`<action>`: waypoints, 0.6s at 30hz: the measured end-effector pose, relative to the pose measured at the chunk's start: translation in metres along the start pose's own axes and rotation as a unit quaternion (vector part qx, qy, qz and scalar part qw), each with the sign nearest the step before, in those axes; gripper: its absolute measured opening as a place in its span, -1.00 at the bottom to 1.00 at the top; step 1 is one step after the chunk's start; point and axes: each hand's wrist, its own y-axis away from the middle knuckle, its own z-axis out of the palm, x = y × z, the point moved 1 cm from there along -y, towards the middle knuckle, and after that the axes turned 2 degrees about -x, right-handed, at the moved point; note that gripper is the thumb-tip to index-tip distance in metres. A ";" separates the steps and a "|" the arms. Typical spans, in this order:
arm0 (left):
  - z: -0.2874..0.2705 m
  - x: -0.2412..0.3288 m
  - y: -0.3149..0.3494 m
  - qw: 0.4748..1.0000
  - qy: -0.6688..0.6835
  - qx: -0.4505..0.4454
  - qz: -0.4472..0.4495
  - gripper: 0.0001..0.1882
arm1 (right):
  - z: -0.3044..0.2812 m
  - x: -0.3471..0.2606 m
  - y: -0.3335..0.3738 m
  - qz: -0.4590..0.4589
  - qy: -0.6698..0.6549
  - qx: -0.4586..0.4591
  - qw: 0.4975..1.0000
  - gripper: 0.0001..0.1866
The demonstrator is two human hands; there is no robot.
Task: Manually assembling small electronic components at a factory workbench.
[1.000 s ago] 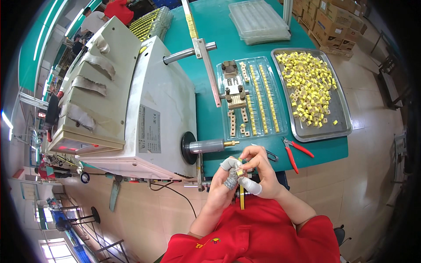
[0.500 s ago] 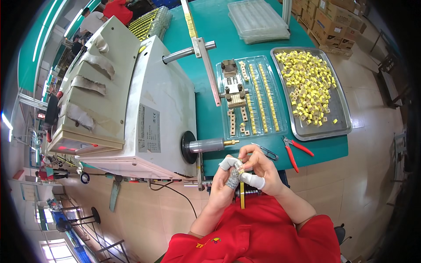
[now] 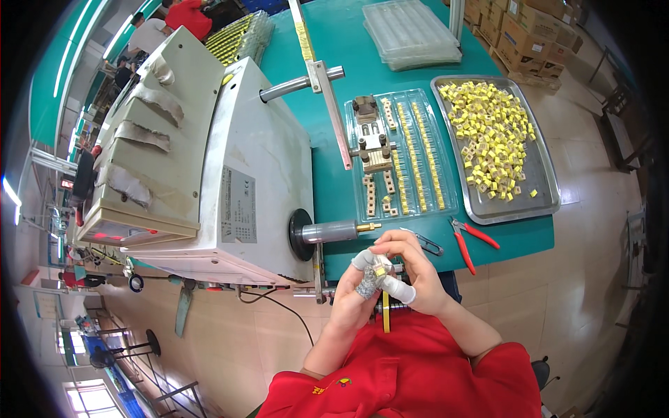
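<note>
My left hand and my right hand meet in front of my red shirt, just short of the table edge. Finger covers in white and grey wrap some of their fingertips. Pinched between both sets of fingers is a small pale-and-yellow bobbin, mostly hidden by them. A narrow yellow tape strip hangs right below the hands. Beyond them, a winding machine's spindle ends in a brass tip. Past it, a clear plastic tray holds rows of yellow-wrapped bobbins and bare ones, under a metal fixture.
Red-handled cutters and a small metal tool lie by the table's near edge. A metal tray heaped with yellow bobbins stands right. The big white machine fills the left. Stacked clear trays sit at the back.
My right fingers have folded down closer over the bobbin, and its pale-and-yellow face now shows more between the fingertips. Both hands stay in nearly the same place.
</note>
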 end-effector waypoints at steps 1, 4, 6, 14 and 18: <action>0.000 0.001 0.000 1.000 0.000 0.000 0.000 -0.57 | -0.002 0.000 0.000 -0.017 0.041 -0.008 0.999 -0.73; -0.003 0.000 0.000 0.999 0.002 0.007 -0.036 -0.53 | -0.005 -0.002 0.000 -0.046 0.108 0.003 0.993 -0.69; -0.005 -0.001 -0.002 0.999 0.039 -0.014 -0.006 -0.65 | -0.008 -0.008 -0.001 -0.057 0.133 0.021 0.989 -0.68; 0.008 -0.002 -0.004 0.986 -0.122 0.054 0.103 -0.67 | -0.003 -0.017 -0.002 -0.212 0.395 0.096 0.889 -0.58; -0.001 -0.001 -0.004 0.995 -0.040 0.020 0.087 -0.68 | -0.002 -0.020 0.000 -0.197 0.348 0.052 0.915 -0.57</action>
